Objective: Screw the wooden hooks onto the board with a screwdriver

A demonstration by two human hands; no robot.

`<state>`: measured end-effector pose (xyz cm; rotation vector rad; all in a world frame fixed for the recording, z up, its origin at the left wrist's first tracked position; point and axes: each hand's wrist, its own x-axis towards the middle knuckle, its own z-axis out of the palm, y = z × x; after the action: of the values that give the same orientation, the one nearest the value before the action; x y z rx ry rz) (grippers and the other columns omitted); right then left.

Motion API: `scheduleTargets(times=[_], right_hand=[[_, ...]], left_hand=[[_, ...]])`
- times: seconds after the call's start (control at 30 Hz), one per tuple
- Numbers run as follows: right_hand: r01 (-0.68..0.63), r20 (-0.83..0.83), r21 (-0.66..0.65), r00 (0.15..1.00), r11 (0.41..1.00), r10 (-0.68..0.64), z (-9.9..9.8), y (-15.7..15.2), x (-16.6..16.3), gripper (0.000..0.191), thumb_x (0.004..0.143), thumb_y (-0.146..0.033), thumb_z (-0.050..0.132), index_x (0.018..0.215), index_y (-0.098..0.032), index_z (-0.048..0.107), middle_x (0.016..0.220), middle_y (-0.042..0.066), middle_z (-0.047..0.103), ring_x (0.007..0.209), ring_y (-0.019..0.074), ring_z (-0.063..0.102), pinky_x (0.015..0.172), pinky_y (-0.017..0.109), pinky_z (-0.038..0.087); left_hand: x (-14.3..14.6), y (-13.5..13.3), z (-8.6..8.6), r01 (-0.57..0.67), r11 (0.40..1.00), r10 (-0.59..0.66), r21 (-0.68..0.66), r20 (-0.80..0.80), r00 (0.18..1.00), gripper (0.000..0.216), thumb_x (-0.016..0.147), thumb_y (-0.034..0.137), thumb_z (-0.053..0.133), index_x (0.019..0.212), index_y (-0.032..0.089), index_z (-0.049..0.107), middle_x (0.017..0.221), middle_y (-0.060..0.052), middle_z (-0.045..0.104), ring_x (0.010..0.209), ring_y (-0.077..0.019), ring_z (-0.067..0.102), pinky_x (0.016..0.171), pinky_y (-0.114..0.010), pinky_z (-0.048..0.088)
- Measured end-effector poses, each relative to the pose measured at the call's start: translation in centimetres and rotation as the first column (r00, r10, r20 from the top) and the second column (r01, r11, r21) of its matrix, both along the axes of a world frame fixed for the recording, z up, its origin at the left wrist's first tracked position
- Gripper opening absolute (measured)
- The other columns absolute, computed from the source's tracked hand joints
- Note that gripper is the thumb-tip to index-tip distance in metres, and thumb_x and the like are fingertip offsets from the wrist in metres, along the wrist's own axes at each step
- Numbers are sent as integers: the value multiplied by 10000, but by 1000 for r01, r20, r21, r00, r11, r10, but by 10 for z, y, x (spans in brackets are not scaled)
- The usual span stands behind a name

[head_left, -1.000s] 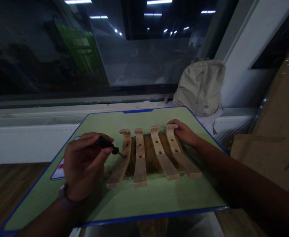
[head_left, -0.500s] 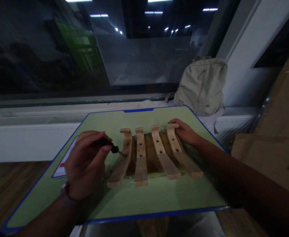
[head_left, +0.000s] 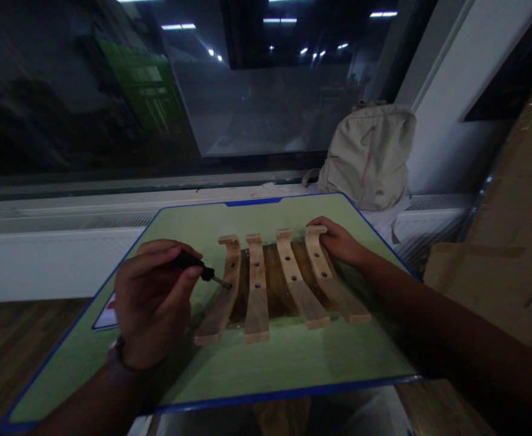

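Note:
My left hand (head_left: 157,303) pinches the black handle of a screwdriver (head_left: 194,265). The metal shaft slants down to the right, and its tip meets a screw hole in the leftmost curved wooden strip (head_left: 219,312). Several such strips, hooked at their far ends, lie side by side across a brown, shiny, film-covered panel (head_left: 279,281). Dark screws or holes show in each strip. My right hand (head_left: 341,242) is closed around the far end of the rightmost wooden strip (head_left: 339,295); some of its fingers are hidden behind the wood.
The pale green table (head_left: 339,363) has a blue edge. A card or phone-like flat thing (head_left: 106,316) lies left, partly behind my left hand. On the sill behind stands a beige backpack (head_left: 369,154), before a dark window. Cardboard (head_left: 479,278) leans at the right.
The whole view has shifted slightly. My left hand keeps the screwdriver at the same hole, its grip turned a little. My right hand stays on the rightmost strip.

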<state>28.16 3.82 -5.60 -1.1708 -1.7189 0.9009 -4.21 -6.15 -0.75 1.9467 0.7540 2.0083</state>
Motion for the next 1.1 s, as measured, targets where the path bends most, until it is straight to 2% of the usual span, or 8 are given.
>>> scheduleTargets(times=[0.17,0.27,0.37,0.5,0.63,0.77,0.87,1.1], right_hand=[[8,12,-3,1000,1000,-8,0,1,0,150,772,-308,575,900,-231,593,865,43,695,852,245,651,767,382,520],[3,1,-9,1000,1000,-3,0,1,1,138,770,-293,575,894,-234,594,866,38,695,847,240,648,767,376,519],[-12,-9,-16,1000,1000,11,0,0,1,123,775,-273,575,891,-235,595,865,35,698,848,237,645,765,369,517],[2,-15,-38,1000,999,-2,0,-1,1,129,777,-256,573,902,-233,596,848,22,681,822,223,632,765,365,504],[8,-16,-36,1000,999,-8,1,-2,1,136,776,-252,577,909,-234,597,839,14,669,819,218,624,766,361,494],[-2,-3,-31,1000,1000,2,2,-1,1,133,780,-258,584,910,-230,592,858,28,675,837,230,628,780,377,500],[4,11,-19,1000,1000,-4,2,0,2,128,782,-253,588,907,-232,593,853,30,674,834,235,628,774,381,506],[8,7,-2,1000,1000,-8,-4,2,3,122,793,-240,587,914,-230,599,826,13,657,810,220,612,764,363,498]], left_hand=[[6,-6,-2,-23,992,22,-122,-8,1000,365,950,105,628,1274,274,623,1084,-33,751,976,-158,750,860,-309,640],[3,-5,-1,88,994,-92,-57,-67,994,404,930,93,637,1282,290,626,1149,-48,722,1018,-182,730,809,-319,648],[-2,-2,0,95,995,-93,20,-79,993,466,824,56,750,1213,301,672,1112,-27,693,948,-162,715,699,-260,639],[0,-4,0,-21,997,21,-72,-7,1000,378,875,72,724,1188,281,688,1036,-8,739,921,-127,742,766,-220,643],[4,-9,0,3,979,1,-205,21,1000,355,964,138,635,1285,289,633,1098,-23,755,995,-138,745,899,-268,633],[2,-7,3,95,988,-92,-123,34,995,329,893,200,738,1185,329,658,1095,-23,696,972,-175,709,791,-323,645],[1,-5,5,44,992,-39,-121,41,998,352,829,166,800,1120,321,678,1014,-20,684,883,-156,691,679,-269,624],[6,-9,-1,-4,978,13,-207,39,999,362,950,188,674,1275,301,562,1082,-29,757,936,-156,752,852,-307,642]])
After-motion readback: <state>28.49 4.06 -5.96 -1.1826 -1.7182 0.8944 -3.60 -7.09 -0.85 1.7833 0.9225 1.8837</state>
